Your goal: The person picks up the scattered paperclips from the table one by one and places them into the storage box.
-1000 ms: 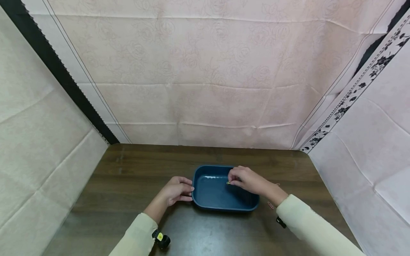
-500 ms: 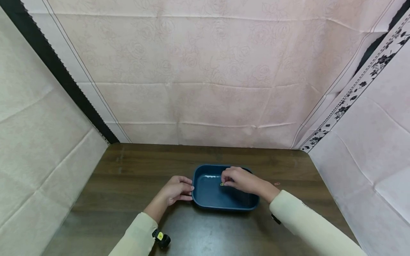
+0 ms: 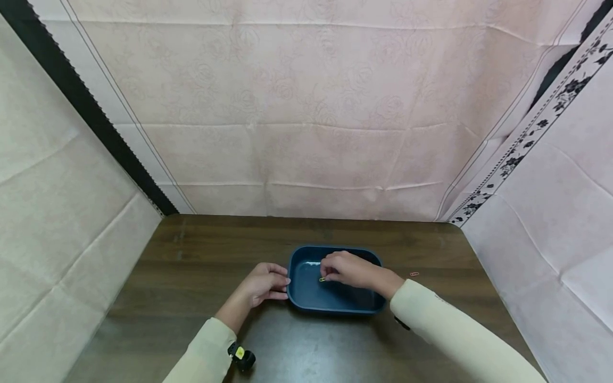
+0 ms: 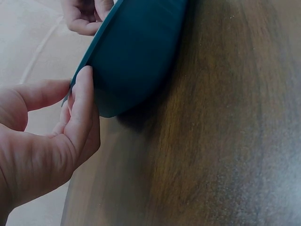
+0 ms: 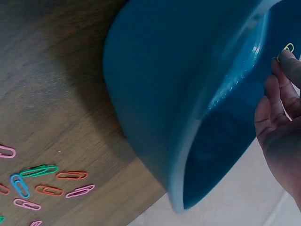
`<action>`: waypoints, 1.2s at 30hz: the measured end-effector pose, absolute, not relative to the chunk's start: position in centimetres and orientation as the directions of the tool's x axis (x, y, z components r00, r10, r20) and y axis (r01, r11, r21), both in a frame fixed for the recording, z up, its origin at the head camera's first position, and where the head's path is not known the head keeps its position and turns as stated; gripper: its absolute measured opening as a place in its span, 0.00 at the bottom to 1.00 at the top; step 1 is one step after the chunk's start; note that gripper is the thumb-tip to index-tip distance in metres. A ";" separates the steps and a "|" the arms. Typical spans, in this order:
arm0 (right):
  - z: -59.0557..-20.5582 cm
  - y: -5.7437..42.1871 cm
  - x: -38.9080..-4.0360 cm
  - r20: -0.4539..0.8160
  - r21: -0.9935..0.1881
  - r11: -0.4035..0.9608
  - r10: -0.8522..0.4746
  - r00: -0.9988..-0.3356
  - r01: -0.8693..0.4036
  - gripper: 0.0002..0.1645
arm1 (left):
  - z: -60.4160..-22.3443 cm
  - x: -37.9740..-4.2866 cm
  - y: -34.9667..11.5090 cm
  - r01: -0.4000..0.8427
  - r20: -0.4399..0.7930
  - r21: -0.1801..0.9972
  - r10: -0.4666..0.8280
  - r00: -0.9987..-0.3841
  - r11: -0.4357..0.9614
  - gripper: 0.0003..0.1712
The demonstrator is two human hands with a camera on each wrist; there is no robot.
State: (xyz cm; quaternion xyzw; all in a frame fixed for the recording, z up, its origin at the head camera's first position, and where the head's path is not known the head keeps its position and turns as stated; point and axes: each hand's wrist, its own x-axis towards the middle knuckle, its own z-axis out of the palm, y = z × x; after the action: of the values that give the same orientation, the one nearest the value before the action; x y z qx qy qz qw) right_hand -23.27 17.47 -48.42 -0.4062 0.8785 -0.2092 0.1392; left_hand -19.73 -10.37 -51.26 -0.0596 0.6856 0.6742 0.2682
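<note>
Between thumb and fingertip, my right hand (image 3: pixel 349 269) pinches a small yellow paper clip (image 5: pixel 290 47) inside the deep blue tray (image 3: pixel 335 310), whose bare floor shows around it. The clip (image 3: pixel 322 279) sticks out past the fingertips in the head view. At the tray's left end, my left hand (image 3: pixel 261 284) holds the rim. The left wrist view has the left thumb at the rim and a finger of the left hand (image 4: pixel 51 146) against the tray's outer wall (image 4: pixel 136 52); part of the right hand (image 4: pixel 87 16) shows beyond it.
Loose paper clips in pink, green, blue and orange, such as a green one (image 5: pixel 39 171), lie on the wooden table (image 5: pixel 70 94) beside the tray. In the head view a reddish clip (image 3: pixel 414 274) lies right of the tray; the right sleeve (image 3: pixel 445 319) hides others. Cloth walls (image 3: pixel 297 106) enclose the table.
My right hand has moved left across the tray with the yellow paper clip in its pinch. The sleeve now covers a pink clip visible earlier. My left hand has stayed at the rim.
</note>
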 end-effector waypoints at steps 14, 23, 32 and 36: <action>-48.8 15.1 -23.5 -0.108 -0.486 0.567 -0.794 -0.598 -0.665 0.04 | -51.3 -19.6 -10.7 -0.443 -0.449 0.892 0.281 -0.848 0.089 0.17; -49.0 14.7 -23.7 -0.135 -0.493 0.575 -0.792 -0.596 -0.653 0.04 | -51.3 -19.6 -10.6 -0.434 -0.438 0.897 0.290 -0.851 0.081 0.17; -49.7 14.3 -24.1 -0.175 -0.493 0.590 -0.787 -0.591 -0.640 0.04 | -51.3 -19.7 -10.5 -0.435 -0.438 0.897 0.295 -0.849 0.078 0.17; -50.0 14.1 -24.3 -0.199 -0.497 0.596 -0.786 -0.585 -0.631 0.04 | -51.3 -19.7 -10.5 -0.439 -0.441 0.895 0.297 -0.847 0.077 0.17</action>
State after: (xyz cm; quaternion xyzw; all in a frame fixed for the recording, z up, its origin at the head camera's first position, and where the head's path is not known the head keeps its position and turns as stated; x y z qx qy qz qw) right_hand -24.29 14.15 -50.04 -0.4073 0.8697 -0.1905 0.2036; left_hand -19.73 -10.45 -51.31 -0.0520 0.6818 0.6773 0.2716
